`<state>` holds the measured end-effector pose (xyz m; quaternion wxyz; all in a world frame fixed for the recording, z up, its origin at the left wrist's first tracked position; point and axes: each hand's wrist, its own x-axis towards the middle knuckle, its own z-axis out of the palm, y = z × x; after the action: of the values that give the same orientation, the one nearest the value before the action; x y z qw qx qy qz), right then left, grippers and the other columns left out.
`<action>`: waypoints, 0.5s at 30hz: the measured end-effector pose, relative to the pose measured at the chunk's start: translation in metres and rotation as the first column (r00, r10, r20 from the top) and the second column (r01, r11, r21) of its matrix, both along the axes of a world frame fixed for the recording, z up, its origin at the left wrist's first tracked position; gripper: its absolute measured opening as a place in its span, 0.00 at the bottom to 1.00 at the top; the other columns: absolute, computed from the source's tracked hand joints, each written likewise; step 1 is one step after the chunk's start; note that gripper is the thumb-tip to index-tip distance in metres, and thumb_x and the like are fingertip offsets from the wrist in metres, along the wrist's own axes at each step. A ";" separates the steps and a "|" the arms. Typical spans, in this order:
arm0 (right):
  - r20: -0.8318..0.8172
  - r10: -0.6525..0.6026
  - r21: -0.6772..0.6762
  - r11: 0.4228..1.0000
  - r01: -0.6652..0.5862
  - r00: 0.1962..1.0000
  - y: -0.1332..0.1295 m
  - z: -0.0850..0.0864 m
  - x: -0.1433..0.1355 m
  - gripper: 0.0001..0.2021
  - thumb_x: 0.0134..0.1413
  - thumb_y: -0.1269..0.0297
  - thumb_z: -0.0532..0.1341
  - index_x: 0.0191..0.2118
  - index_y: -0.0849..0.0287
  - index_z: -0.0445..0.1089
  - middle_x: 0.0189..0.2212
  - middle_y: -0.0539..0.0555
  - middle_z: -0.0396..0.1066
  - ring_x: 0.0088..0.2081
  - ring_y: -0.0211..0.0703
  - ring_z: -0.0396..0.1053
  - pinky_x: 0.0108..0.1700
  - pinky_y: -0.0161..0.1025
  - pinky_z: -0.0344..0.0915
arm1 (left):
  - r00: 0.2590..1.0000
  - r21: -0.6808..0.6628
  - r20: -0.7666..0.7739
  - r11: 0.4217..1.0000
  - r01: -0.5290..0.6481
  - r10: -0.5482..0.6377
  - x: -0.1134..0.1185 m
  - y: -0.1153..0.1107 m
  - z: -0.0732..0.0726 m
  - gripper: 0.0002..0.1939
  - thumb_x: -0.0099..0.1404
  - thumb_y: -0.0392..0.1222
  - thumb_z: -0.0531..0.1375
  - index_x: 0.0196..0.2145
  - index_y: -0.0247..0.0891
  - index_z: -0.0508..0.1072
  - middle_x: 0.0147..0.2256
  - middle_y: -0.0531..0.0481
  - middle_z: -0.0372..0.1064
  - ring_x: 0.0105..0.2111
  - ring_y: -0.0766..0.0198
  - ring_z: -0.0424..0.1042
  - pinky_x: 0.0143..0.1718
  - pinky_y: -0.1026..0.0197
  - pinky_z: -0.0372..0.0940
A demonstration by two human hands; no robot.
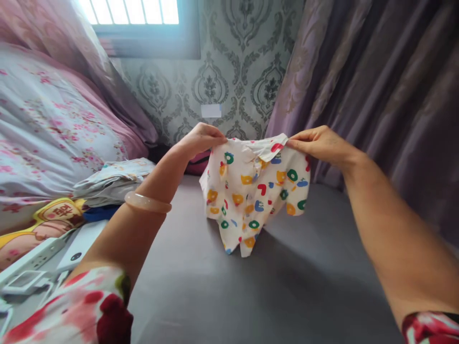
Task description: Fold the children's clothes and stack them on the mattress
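Observation:
A small white shirt (247, 191) with a colourful print hangs upright between my hands, above a grey surface (215, 296). My left hand (205, 137) pinches its left shoulder beside the collar. At the other end of the collar, my right hand (315, 142) pinches the fabric between thumb and fingers. One short sleeve hangs out to the right; the left one is partly folded back. The shirt's lower hem has two pointed ends hanging down.
Folded clothes (113, 179) lie at the left beside floral bedding (68, 129). Nearer are a yellow printed item (57, 215), a power strip (36, 258) and a white device (81, 246). Purple curtains (387, 86) hang at the right, and a patterned wall (236, 62) stands behind.

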<state>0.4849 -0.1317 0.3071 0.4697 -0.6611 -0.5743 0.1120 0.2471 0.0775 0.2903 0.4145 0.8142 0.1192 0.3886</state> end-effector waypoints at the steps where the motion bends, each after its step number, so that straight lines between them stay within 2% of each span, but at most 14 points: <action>1: 0.007 0.001 0.009 1.000 -0.001 1.000 0.000 0.000 0.000 0.19 0.39 0.45 0.71 0.31 0.55 0.78 0.26 0.51 0.77 0.28 0.44 0.73 0.30 0.38 0.70 | 1.000 -0.026 0.022 0.999 0.019 -0.018 0.000 0.000 0.000 0.08 0.53 0.42 0.68 0.28 0.36 0.77 0.26 0.49 0.74 0.28 0.62 0.75 0.31 0.59 0.71; 3: -0.019 0.028 0.028 0.999 -0.028 0.999 -0.001 0.000 0.002 0.20 0.42 0.42 0.69 0.34 0.54 0.78 0.27 0.52 0.77 0.30 0.46 0.74 0.30 0.40 0.71 | 0.994 -0.087 0.059 0.991 0.102 -0.097 -0.002 0.000 0.001 0.09 0.57 0.46 0.66 0.33 0.37 0.77 0.29 0.48 0.75 0.31 0.62 0.75 0.33 0.58 0.71; 5: -0.027 0.016 0.044 0.999 -0.015 0.999 -0.001 0.000 0.005 0.22 0.43 0.41 0.67 0.35 0.54 0.77 0.27 0.53 0.77 0.30 0.46 0.74 0.30 0.41 0.71 | 0.993 -0.099 0.054 0.989 0.107 -0.102 -0.002 0.001 0.001 0.11 0.56 0.48 0.65 0.34 0.38 0.77 0.30 0.49 0.75 0.31 0.62 0.75 0.32 0.59 0.71; 9: 0.083 -0.068 0.032 0.997 0.066 0.994 0.009 -0.005 0.011 0.21 0.44 0.41 0.66 0.33 0.55 0.77 0.26 0.52 0.76 0.29 0.46 0.73 0.29 0.40 0.70 | 0.999 -0.067 -0.038 0.998 -0.003 0.000 0.004 0.006 -0.004 0.11 0.52 0.46 0.67 0.29 0.36 0.75 0.26 0.51 0.72 0.27 0.65 0.72 0.30 0.62 0.67; 15: 0.189 -0.136 0.135 0.985 0.111 0.972 0.024 -0.009 0.015 0.16 0.51 0.47 0.63 0.34 0.55 0.77 0.27 0.51 0.76 0.28 0.43 0.72 0.28 0.37 0.67 | 0.980 -0.070 0.047 0.979 -0.189 0.192 0.025 0.011 -0.014 0.06 0.58 0.42 0.60 0.28 0.38 0.69 0.22 0.55 0.64 0.22 0.69 0.64 0.25 0.66 0.62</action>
<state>0.5001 -0.1072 0.2985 0.4564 -0.6731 -0.5815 -0.0195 0.2720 0.0882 0.2761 0.4049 0.7743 0.1982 0.4441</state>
